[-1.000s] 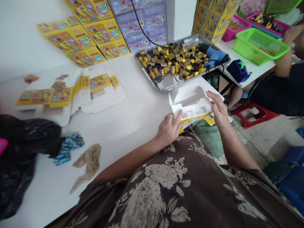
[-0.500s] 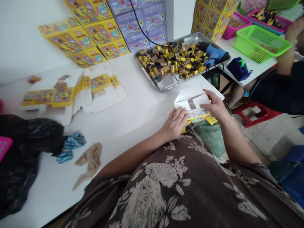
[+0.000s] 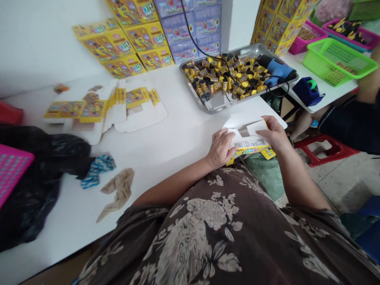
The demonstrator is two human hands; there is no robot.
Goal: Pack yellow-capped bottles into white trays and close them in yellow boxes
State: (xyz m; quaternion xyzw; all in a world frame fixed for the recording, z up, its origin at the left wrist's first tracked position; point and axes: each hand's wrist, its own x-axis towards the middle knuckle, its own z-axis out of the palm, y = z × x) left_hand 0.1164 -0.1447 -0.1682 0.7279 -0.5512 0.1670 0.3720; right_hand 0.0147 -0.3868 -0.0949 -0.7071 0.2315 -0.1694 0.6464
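The paper box (image 3: 247, 143) lies at the near edge of the tabletop (image 3: 160, 166), held up between both hands, with its white flaps open and its printed yellow side below. On the tabletop, at 11 o'clock from the box, stand stacks of yellow boxes (image 3: 124, 43). At 12 o'clock is a metal tray (image 3: 208, 107) with many small yellow and black bottles (image 3: 228, 79) and a blue heat gun (image 3: 277, 70). At 10 o'clock lie flat box sheets (image 3: 138, 106), and at 9 o'clock a black plastic bag (image 3: 44, 170).

The left hand (image 3: 221, 149) is at 8 o'clock of the box, and its fingers (image 3: 222, 136) are closed flat on the white flap. The right hand (image 3: 276, 134) is at 3 o'clock, and its fingers (image 3: 264, 123) are closed on the upper flap edge. For a clean fold, it is good to press evenly along the crease and keep the box square between both hands.
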